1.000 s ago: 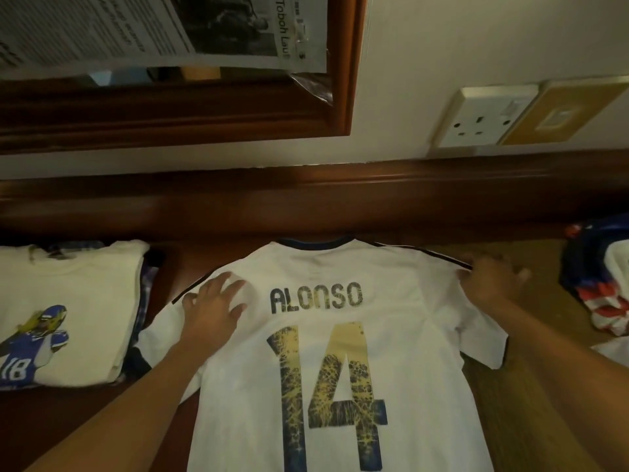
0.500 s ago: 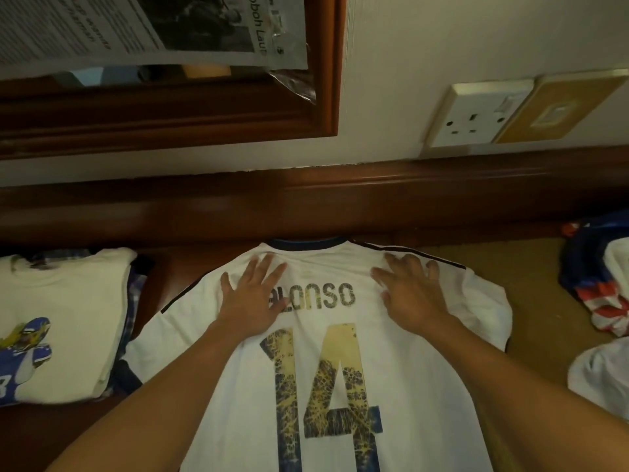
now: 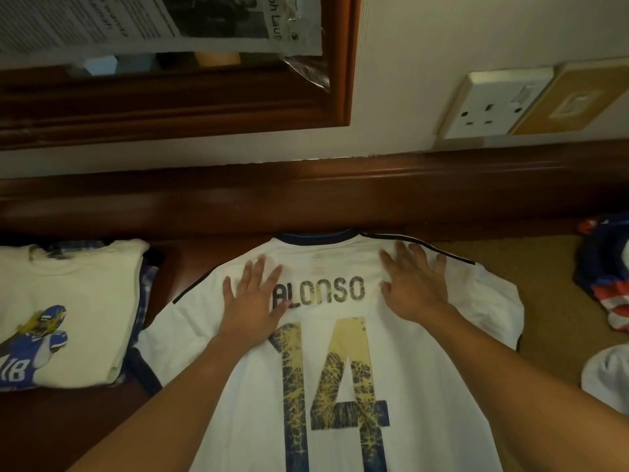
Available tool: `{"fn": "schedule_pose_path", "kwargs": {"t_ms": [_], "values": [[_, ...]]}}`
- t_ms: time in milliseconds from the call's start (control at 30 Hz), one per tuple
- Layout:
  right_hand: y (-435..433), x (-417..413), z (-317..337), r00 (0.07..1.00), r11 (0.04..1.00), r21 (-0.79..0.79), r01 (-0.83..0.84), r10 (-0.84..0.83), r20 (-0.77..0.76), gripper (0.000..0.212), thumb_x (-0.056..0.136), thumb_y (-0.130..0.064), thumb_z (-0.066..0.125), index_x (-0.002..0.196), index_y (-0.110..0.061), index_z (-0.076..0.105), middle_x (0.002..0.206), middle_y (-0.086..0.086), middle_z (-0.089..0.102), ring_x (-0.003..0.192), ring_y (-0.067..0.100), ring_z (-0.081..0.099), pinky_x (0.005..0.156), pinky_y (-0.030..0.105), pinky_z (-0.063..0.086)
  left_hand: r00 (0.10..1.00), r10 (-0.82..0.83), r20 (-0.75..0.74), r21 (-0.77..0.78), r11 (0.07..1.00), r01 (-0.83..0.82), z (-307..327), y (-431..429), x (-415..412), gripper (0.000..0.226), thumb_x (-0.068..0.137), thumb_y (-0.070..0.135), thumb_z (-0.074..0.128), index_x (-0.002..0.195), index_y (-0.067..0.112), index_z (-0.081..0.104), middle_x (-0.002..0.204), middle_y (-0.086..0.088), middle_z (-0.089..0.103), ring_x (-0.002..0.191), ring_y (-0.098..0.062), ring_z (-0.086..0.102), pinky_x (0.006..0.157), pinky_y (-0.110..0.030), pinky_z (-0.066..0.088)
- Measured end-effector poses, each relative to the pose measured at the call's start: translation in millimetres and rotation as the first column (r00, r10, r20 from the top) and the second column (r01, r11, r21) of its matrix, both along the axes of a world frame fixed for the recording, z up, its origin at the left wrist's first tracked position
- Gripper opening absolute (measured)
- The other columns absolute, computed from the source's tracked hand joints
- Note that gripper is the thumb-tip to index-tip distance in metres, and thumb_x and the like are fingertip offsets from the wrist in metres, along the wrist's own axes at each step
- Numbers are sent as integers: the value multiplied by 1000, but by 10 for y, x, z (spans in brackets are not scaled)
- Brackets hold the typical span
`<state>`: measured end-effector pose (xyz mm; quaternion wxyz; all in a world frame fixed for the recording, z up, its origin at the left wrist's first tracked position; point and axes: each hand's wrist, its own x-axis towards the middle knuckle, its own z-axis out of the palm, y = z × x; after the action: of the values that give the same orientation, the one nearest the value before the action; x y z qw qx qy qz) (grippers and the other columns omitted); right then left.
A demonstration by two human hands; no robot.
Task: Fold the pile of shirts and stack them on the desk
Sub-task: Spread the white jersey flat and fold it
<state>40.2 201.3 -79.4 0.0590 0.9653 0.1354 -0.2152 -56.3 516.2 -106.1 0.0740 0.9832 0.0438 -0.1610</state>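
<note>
A white football jersey [image 3: 340, 396] printed ALONSO 14 lies back-up and spread flat on the desk, collar toward the wall. My left hand [image 3: 253, 301] presses flat on its upper left, fingers straight, just left of the name. My right hand [image 3: 413, 284] presses flat on the upper right shoulder area, fingers spread. At the left stands a stack of folded shirts [image 3: 68, 308], a cream one with a blue player print on top. Unfolded shirts [image 3: 606, 277] in red, white and blue lie at the right edge.
A dark wooden ledge [image 3: 306, 195] runs along the wall behind the desk. Above it are a wall socket [image 3: 490, 103], a tan plate [image 3: 571, 100] and a wood-framed mirror [image 3: 177, 103] with newspaper taped on. Another white garment [image 3: 606, 376] shows at the right.
My right hand left the right sleeve and came inward onto the jersey's back; my left hand shifted right toward the name. Both now lie flat a little higher on the shoulders.
</note>
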Motion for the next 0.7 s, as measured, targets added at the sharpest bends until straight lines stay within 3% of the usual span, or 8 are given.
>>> {"fn": "schedule_pose_path", "kwargs": {"t_ms": [100, 233, 300, 367, 433, 567, 700], "values": [[9, -55, 48, 998, 998, 45, 33, -36, 52, 67, 102, -51, 33, 161, -28, 12, 170, 6, 5, 155, 29, 3, 118, 61, 10, 991, 104, 84, -17, 995, -103, 27, 62, -76, 70, 96, 70, 12, 160, 40, 11, 170, 4, -11, 156, -20, -13, 122, -58, -3], [-9, -535, 117, 987, 948, 315, -37, -14, 159, 62, 102, -46, 25, 160, -25, 24, 169, 5, 16, 155, 27, 15, 121, 52, 19, 942, 213, 260, -106, 976, -191, 135, -57, -456, 54, 103, 51, 31, 147, 25, 49, 167, -6, 18, 155, -26, 11, 121, -58, 10], [-107, -954, 57, 991, 935, 350, -52, 6, 132, 61, 104, -47, 16, 161, -27, 21, 169, 1, 11, 156, 22, 9, 125, 46, 13, 924, 214, 316, -161, 972, -170, 141, -231, -857, 43, 104, 40, 39, 138, 22, 58, 162, -9, 29, 153, -28, 20, 121, -59, 18], [-258, -1406, -52, 996, 938, 344, -37, 5, 94, 61, 105, -49, 9, 162, -27, 17, 170, -1, 6, 157, 19, 2, 126, 42, 8, 948, 159, 274, -173, 978, -114, 76, -410, -1337, 43, 104, 40, 37, 134, 22, 62, 159, -7, 32, 151, -27, 23, 121, -57, 21], [-442, -1778, -187, 997, 956, 289, -51, 34, 64, 63, 106, -52, 9, 162, -25, 15, 170, 0, 5, 157, 19, -1, 124, 45, 7, 982, 89, 169, -159, 985, -62, -32, -480, -1766, 49, 105, 48, 30, 143, 29, 54, 163, -3, 24, 154, -24, 16, 122, -51, 15], [-647, -1929, -299, 982, 967, 170, -189, 181, 61, 69, 105, -60, 17, 163, -23, 9, 171, 3, -2, 157, 21, -4, 123, 53, 8, 996, -51, 74, -53, 997, 55, -138, -280, -2169, 60, 105, 57, 23, 161, 40, 7, 170, 6, -10, 156, -18, -8, 122, -47, 3], [-518, -1812, -239, 993, 964, 241, -115, 116, 10, 72, 100, -60, 7, 163, -25, 3, 169, -1, -11, 155, 17, -17, 124, 45, -10, 996, -58, 66, -70, 996, 62, -74, -181, -2143, 61, 105, 56, 20, 161, 38, 2, 169, 8, -15, 155, -15, -13, 124, -44, -2]]}}
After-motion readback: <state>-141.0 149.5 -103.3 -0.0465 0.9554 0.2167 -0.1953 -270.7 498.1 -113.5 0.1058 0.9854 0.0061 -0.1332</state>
